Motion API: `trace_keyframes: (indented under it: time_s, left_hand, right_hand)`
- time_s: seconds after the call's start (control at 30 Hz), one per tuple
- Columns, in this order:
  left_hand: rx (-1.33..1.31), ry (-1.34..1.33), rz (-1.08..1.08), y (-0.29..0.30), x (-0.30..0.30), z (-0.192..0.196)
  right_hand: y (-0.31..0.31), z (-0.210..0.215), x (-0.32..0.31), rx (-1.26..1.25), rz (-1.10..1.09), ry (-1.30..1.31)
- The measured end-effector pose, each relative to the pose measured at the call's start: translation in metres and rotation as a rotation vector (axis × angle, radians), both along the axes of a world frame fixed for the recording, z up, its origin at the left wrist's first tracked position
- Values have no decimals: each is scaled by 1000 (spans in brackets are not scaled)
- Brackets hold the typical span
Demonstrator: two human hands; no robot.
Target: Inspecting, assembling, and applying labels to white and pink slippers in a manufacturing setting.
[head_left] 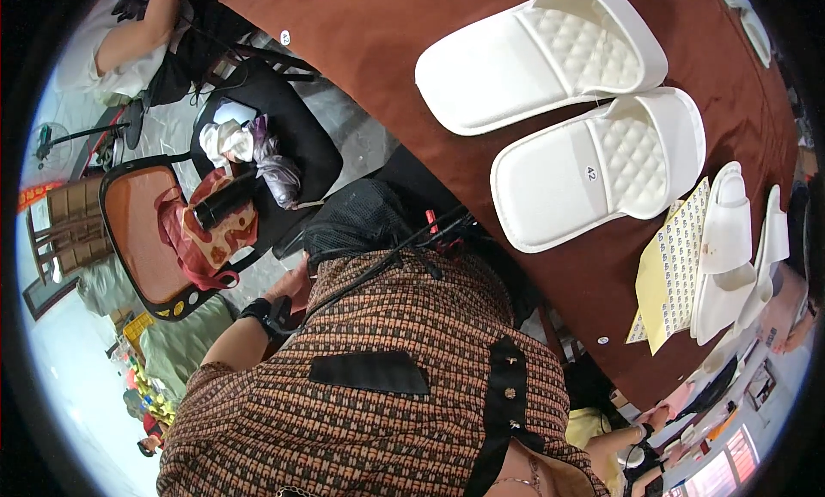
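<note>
My left hand hangs low beside my lap, with a black watch on the wrist. Its fingers are partly hidden against the dark mesh cloth, so I cannot make out whether they hold anything. My right hand is out of sight. In front of me lies a pair of white slippers with quilted insoles, the far slipper overlapping the near slipper at the straps. A small round printed sticker sits on the near one's insole. Neither slipper is touched by a hand.
Yellow-backed sticker sheets and another white slipper lie rightward on the brown-covered table. Loose round stickers dot the cloth. A chair at left carries a red bag and black bottle. Other people sit nearby.
</note>
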State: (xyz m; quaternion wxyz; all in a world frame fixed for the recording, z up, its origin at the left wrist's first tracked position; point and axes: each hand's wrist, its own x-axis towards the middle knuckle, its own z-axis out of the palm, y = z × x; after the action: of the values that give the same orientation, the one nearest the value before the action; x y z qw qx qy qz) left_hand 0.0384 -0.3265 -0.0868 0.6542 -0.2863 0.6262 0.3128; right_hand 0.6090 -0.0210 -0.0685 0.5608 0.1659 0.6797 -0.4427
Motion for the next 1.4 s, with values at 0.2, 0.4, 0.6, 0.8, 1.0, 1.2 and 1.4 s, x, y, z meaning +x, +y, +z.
trace_keyframes:
  time_s: [0.2, 0.4, 0.6, 0.8, 1.0, 1.2, 1.4]
  left_hand:
    - [-90, 39, -58, 1, -8, 0]
    - [234, -113, -401, 18, -43, 17]
    - [532, 87, -584, 71, -78, 34]
    - [729, 850, -643, 174, -81, 107]
    - [1132, 1414, -847, 246, -74, 146]
    - [1183, 1798, -1255, 296, -52, 139]
    - [1207, 1781, -1257, 312, -47, 131]
  right_hand:
    - [3, -6, -39, -12, -23, 21]
    - [-3, -5, -78, 34, -108, 55]
    - [-1, 1, -116, 169, -251, 118]
    - [-6, -23, -140, 288, -227, 399]
    - [11, 13, -170, 408, -190, 731]
    - [62, 119, -214, 175, -451, 673]
    - [87, 195, -193, 417, -725, 1172]
